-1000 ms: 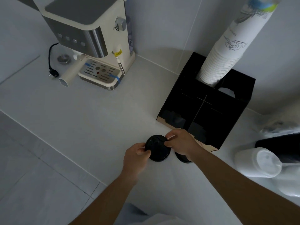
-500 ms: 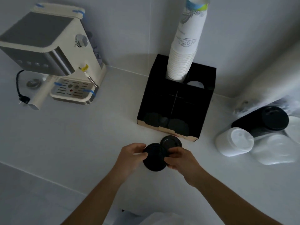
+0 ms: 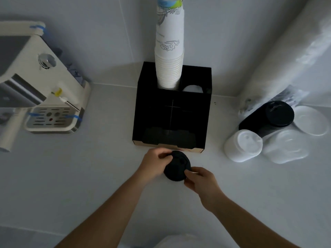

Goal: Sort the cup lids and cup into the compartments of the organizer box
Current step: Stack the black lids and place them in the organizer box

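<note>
A stack of black cup lids (image 3: 176, 166) sits just in front of the black organizer box (image 3: 193, 111). My left hand (image 3: 155, 163) grips its upper left edge and my right hand (image 3: 200, 179) pinches its lower right edge. A tall stack of white paper cups (image 3: 169, 56) stands in the box's back left compartment. Something white (image 3: 192, 88) shows in the back right compartment. The front compartments are dark, and dim round shapes in them are hard to make out.
A cream espresso machine (image 3: 41, 83) stands at the left. At the right lie a sleeve of white lids (image 3: 242, 145), clear-wrapped white lids (image 3: 286, 146), a sleeve of black lids (image 3: 278, 113) and a loose white lid (image 3: 312, 120). Walls meet behind the box.
The view swung so the box now faces me squarely. Both hands keep hold of the black lids; the separate lid seen beside them earlier no longer shows apart.
</note>
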